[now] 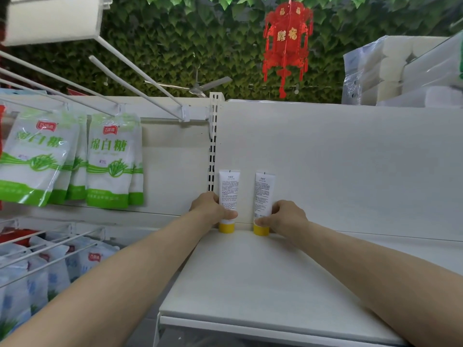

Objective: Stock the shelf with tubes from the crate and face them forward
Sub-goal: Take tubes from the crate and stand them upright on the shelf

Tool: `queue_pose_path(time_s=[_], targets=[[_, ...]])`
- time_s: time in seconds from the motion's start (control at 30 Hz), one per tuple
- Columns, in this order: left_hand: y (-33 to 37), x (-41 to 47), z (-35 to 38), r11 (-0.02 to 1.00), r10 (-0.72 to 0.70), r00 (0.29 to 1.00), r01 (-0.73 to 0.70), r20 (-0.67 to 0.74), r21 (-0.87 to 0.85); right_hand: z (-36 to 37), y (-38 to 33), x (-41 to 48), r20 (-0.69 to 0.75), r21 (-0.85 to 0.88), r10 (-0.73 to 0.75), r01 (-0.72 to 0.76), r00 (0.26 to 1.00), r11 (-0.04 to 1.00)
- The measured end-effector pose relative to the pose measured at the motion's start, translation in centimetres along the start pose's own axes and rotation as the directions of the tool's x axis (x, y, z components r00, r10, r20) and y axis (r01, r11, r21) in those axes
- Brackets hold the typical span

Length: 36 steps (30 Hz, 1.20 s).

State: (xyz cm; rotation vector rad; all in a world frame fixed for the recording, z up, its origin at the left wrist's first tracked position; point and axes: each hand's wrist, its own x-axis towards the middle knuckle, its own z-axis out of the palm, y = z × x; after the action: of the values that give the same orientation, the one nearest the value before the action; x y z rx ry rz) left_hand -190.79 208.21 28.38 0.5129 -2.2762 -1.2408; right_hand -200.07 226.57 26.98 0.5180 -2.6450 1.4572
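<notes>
Two tubes upright on caps at shelf [250, 271] back. Left hand [211, 209] grips left tube [229, 189]; right hand [288, 219] pinches right tube [263, 194] low. Likely light, soft, tippy: hold near cap.

shelf [263, 284]: matt white, smooth | tubes [229, 189]: smooth white plastic, yellow caps [226, 227] slightly glossy | sugar bags [112, 159]: glossy plastic film | lantern [288, 38]: red, shiny

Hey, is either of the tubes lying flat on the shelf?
No, the left tube and the right tube both stand upright on the shelf.
</notes>
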Motion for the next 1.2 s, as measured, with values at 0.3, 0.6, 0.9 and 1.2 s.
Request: queue_pose_path(time_s=[0.3, 0.6, 0.9, 1.2], targets=[[-0.04, 0.09, -0.19, 1.000, 0.011, 1.000, -0.010, 0.015, -0.013, -0.10, -0.19, 0.17, 0.025, 0.066, -0.004, 0.003, 1.000, 0.998], [-0.20, 0.17, -0.06, 1.000, 0.014, 1.000, -0.014, 0.017, -0.017, -0.03, -0.04, 0.00, 0.037, 0.089, -0.014, 0.010, 0.999, 0.996], [-0.14, 0.08, -0.31, 1.000, 0.015, 0.999, -0.014, 0.036, -0.010, -0.07, -0.16, -0.20, 0.035, 0.079, -0.012, 0.009, 0.999, 0.997], [-0.21, -0.16, -0.05, 1.000, 0.012, 0.999, -0.012, 0.034, -0.005, -0.18, -0.11, -0.55, 0.030, 0.070, -0.004, 0.002, 1.000, 0.998]])
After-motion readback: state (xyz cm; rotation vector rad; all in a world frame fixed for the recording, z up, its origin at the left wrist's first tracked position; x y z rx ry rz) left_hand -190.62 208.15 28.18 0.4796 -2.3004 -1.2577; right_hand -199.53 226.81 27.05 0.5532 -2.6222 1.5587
